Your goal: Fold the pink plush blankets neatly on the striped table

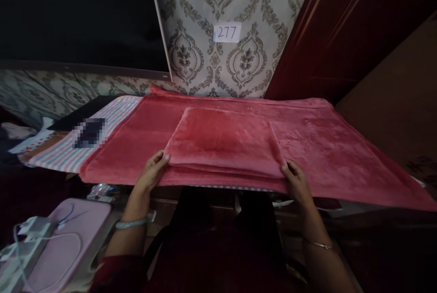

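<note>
A folded pink plush blanket (225, 138) lies in front of me, on a larger pink plush cover (327, 156) spread over the table. My left hand (153, 170) grips its near left corner, thumb on top and fingers curled at the edge. At the near right corner my right hand (296, 178) pinches the edge the same way. The folded layers show along the near side between both hands. The fingertips under the cloth are hidden.
A striped cloth (118, 113) with a blurred dark object (89, 133) lies at the left. Behind stand a large television (82, 20) and a patterned wall with a "277" label (227, 32). Lower left, a power strip (27, 252) rests on a pink stool (82, 215).
</note>
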A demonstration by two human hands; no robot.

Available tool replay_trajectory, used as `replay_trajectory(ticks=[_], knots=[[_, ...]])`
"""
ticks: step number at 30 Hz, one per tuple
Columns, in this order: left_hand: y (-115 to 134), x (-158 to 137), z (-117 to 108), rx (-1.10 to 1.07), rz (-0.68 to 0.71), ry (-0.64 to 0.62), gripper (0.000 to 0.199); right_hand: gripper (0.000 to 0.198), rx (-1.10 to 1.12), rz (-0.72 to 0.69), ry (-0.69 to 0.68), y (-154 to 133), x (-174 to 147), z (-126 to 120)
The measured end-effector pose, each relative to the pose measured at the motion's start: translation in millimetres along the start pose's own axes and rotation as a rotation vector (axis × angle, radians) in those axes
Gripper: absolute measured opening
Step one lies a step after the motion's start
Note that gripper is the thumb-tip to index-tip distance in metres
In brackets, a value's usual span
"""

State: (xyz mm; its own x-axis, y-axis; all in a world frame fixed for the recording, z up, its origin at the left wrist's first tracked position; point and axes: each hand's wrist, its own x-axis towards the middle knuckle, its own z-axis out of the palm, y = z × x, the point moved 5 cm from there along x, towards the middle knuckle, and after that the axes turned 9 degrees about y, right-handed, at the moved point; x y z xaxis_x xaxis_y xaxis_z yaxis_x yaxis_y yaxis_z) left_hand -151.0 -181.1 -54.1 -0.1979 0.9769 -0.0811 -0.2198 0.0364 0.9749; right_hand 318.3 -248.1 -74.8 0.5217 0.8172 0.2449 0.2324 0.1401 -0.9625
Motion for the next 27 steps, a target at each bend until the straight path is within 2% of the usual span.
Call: replay_trajectory(ticks=[4, 8, 13, 19, 22, 27], knots=[[-0.9, 4.0, -6.9, -0.047, 0.03, 0.057, 0.036, 0.047, -0.017, 0.05, -0.04, -2.9, -5.7, -3.1], [-2.1, 1.8, -11.7, -0.076, 0.062, 0.057, 0.026, 0.043, -0.092, 0.046, 0.004, -4.2, -11.9, -9.4], [-0.7, -10.6, -15.9, 0.115, 0.194, 0.08, 0.035, 0.035, -0.091, 0.131, 0.036, -1.8, -14.0, -11.4], [1.7, -16.3, -12.7, 0.281, 0.322, 0.076, 0.047, 0.034, -0.096, 0.134, 0.06, -3.9, -14.1, -11.0], [-1.3, -13.0, -8.4, 0.316, 0.349, 0.113, 0.047, 0.036, -0.101, 0.089, -0.001, -5.1, -13.7, -7.3], [-3.7, -10.8, -3.5, 0.319, 0.342, 0.17, 0.044, 0.038, -0.161, -0.074, -0.086, -11.5, -13.3, 1.3]])
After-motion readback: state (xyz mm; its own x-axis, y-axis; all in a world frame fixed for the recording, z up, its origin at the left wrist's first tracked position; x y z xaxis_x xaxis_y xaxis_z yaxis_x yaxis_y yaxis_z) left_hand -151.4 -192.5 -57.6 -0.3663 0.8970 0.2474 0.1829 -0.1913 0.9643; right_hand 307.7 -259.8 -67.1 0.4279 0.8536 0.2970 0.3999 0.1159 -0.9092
